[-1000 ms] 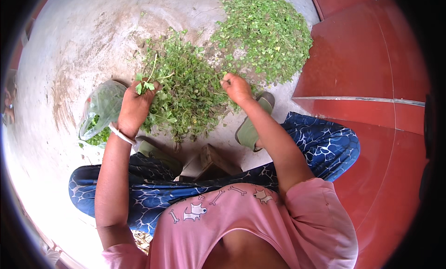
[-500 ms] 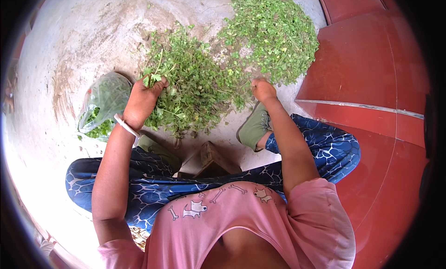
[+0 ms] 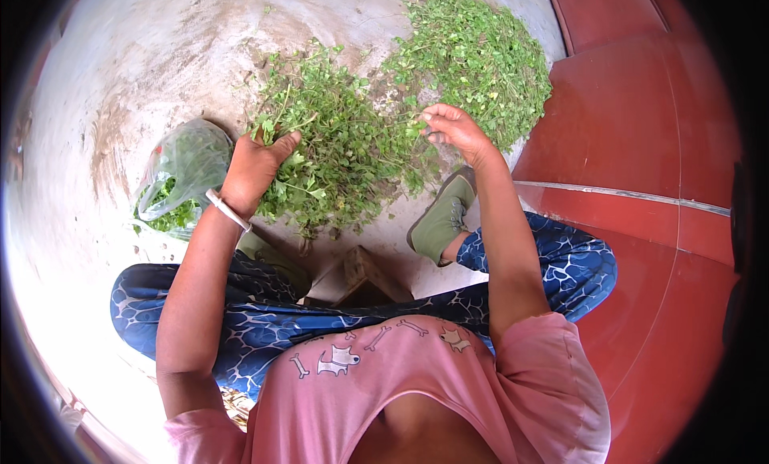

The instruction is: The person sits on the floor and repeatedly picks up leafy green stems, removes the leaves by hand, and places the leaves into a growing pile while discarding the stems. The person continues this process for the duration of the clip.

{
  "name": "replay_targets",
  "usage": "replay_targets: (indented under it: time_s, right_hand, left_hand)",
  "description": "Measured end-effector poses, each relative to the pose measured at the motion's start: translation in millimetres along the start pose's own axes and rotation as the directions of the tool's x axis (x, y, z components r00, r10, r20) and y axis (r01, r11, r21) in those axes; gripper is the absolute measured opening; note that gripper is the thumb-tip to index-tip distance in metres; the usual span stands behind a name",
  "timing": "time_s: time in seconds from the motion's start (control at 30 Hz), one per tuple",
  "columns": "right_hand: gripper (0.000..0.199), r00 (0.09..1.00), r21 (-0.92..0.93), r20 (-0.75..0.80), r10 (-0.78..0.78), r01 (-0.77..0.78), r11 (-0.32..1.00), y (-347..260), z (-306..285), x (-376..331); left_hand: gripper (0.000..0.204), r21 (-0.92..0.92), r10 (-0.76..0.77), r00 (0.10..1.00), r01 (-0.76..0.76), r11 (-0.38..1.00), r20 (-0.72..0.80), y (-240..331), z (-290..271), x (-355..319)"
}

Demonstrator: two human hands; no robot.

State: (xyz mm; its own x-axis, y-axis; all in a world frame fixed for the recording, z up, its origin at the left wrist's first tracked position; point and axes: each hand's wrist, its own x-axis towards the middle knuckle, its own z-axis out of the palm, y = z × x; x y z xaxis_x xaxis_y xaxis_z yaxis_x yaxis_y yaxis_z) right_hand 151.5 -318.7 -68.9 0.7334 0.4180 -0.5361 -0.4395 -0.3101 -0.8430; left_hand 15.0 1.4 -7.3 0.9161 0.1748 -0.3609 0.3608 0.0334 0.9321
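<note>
My left hand (image 3: pixel 258 166), with a white band at the wrist, is at the left edge of a loose heap of leafy green stems (image 3: pixel 340 143). Its fingers curl around a leafy green sprig (image 3: pixel 267 131) with lobed leaves; the thumb sticks out over the heap. My right hand (image 3: pixel 458 133) hovers at the heap's right side, fingers loosely spread. Close to its fingertips is a small green leaf, and I cannot tell whether they touch it. Farther off to the right lies a second, denser pile of greens (image 3: pixel 481 67).
A clear plastic bag (image 3: pixel 192 159) with greens inside stands left of my left hand. A red panelled surface (image 3: pixel 609 127) bounds the right side. My green shoe (image 3: pixel 440 223) is below my right hand, and a wooden block (image 3: pixel 364 276) sits between my legs on the concrete floor (image 3: pixel 120 79).
My right hand has risen slightly and loosened from a closed fist, its fingers now spreading toward the heap. My left hand has shifted a little, its thumb now reaching outward.
</note>
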Motion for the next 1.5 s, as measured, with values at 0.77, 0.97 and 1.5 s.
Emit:
replay_targets:
  time_s: [0.77, 0.97, 1.5]
  right_hand:
    - [0.017, 0.878, 0.32, 0.454, -0.155, 0.003, 0.948, -61, 111, -31]
    - [0.018, 0.872, 0.372, 0.458, -0.174, -0.01, 0.928, -55, 119, -30]
    - [0.034, 0.911, 0.212, 0.403, -0.085, -0.002, 0.977, -52, 131, -35]
  left_hand:
    - [0.021, -0.146, -0.046, 0.979, 0.076, 0.986, 0.198, 0, 13, -10]
    - [0.021, -0.015, -0.049, 0.956, 0.056, 0.998, 0.291, 6, 15, -16]
    - [0.016, 0.122, 0.004, 0.96, -0.039, 0.992, 0.281, -3, 16, -15]
